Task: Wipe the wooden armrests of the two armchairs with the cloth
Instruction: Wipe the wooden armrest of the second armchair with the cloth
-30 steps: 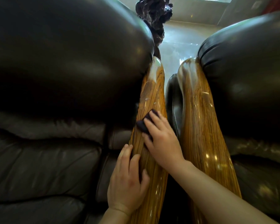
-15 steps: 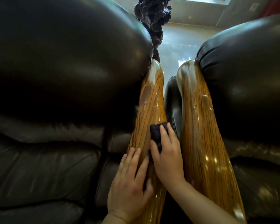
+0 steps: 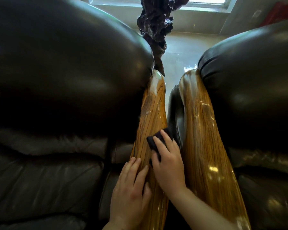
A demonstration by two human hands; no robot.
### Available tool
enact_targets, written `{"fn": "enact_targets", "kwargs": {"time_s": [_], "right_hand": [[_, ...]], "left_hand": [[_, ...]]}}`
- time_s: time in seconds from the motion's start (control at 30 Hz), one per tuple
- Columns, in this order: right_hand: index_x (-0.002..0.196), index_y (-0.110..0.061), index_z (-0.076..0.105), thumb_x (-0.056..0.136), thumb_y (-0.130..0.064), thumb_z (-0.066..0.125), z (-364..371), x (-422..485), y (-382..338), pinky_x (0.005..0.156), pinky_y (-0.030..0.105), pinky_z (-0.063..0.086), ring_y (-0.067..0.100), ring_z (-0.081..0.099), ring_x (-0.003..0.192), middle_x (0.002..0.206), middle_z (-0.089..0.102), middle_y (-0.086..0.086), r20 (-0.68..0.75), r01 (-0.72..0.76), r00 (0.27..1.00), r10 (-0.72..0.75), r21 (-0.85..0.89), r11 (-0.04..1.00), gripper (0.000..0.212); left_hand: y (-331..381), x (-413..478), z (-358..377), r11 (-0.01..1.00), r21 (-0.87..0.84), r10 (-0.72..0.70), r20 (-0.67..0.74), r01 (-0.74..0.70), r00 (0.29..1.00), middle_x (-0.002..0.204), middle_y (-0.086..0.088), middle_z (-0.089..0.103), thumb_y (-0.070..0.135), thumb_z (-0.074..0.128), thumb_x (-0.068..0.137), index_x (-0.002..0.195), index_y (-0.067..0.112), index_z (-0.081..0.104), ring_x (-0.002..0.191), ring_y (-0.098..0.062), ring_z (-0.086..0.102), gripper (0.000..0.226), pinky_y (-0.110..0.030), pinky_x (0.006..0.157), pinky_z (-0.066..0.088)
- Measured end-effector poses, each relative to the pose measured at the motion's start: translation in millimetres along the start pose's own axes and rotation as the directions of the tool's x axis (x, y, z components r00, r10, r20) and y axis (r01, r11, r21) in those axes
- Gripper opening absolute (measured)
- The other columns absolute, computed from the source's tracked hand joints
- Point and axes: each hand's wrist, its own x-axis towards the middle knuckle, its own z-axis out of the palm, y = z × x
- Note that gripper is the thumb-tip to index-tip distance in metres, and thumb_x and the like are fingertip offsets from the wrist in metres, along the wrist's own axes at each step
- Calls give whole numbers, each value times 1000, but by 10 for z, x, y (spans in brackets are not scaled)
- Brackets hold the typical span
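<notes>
Two glossy wooden armrests run side by side away from me, the left armrest (image 3: 152, 112) belonging to the left armchair (image 3: 60, 77) and the right armrest (image 3: 199, 130) to the right armchair (image 3: 249, 90). My right hand (image 3: 169, 165) presses a dark cloth (image 3: 157, 138) flat onto the left armrest at its right side, fingers spread over the cloth. My left hand (image 3: 131, 188) rests open on the near left side of the same armrest, fingers flat on the wood. Whitish smears show near that armrest's far tip.
A dark gnarled carved piece (image 3: 155, 25) stands beyond the armrests on a shiny pale floor (image 3: 178, 52). A narrow gap separates the two armrests. Dark leather cushions fill both sides; a window runs along the far wall.
My right hand slid the cloth from the armrest's left-centre toward me and to its right edge, then slightly back to the left. My left hand stayed on the wood.
</notes>
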Motion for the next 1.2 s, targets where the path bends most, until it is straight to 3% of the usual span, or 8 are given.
{"fn": "enact_targets", "kwargs": {"time_s": [0.2,0.33,0.47,0.57,0.67,0.87,1.07,1.2], "right_hand": [[144,-26,46,98,-29,50,95,127,7,105,13,23,2,31,139,154,38,-10,-40,-208,975,219,187,960,46],[140,-29,49,101,-29,50,11,584,44,102,31,46,3,51,119,132,52,-12,33,-342,933,359,398,851,39],[148,-45,31,99,-37,47,18,-27,52,93,-1,27,-22,21,132,156,27,-22,39,-296,953,301,338,893,52],[142,-53,27,97,-37,50,-1,-184,85,94,0,24,-21,18,134,157,23,-23,77,-293,956,284,332,896,54],[147,-38,36,99,-33,49,-9,360,146,92,-5,22,-13,25,132,155,33,-14,82,-295,955,284,316,901,50],[150,-23,40,101,-32,50,87,1572,115,117,40,30,18,30,146,158,34,0,134,-241,968,211,275,931,51],[143,-31,49,100,-26,50,-12,1177,251,110,45,41,8,46,132,144,51,-11,162,-304,953,257,466,831,44],[146,-35,44,101,-34,49,-47,928,214,118,36,29,0,26,143,158,31,-16,159,-206,974,159,344,916,46]], "left_hand": [[116,688,35,986,-82,-145,25,146,989,160,4,24,39,28,97,141,22,42,150,-11,8,49,-32,116,23],[61,698,138,990,-17,-138,-26,137,990,156,-1,34,40,33,96,140,22,41,147,-13,17,48,-36,114,27],[57,708,161,992,1,-123,-33,124,992,155,0,34,37,37,96,140,21,40,148,-12,17,47,-37,114,29],[73,717,119,993,18,-118,4,118,993,155,-1,34,36,38,95,141,21,40,148,-14,19,48,-39,114,33],[82,733,87,993,43,-111,31,110,993,154,-5,38,34,39,93,140,18,44,147,-18,24,50,-40,113,35],[90,730,52,997,69,-38,63,34,997,155,-6,37,31,41,95,142,16,46,147,-19,27,50,-43,116,29],[76,728,61,999,42,-32,57,30,998,154,-6,39,30,42,96,142,16,47,146,-17,28,48,-42,116,32],[64,728,62,999,24,-39,50,38,998,154,-6,39,29,44,95,142,17,48,146,-16,28,48,-43,114,34]]}}
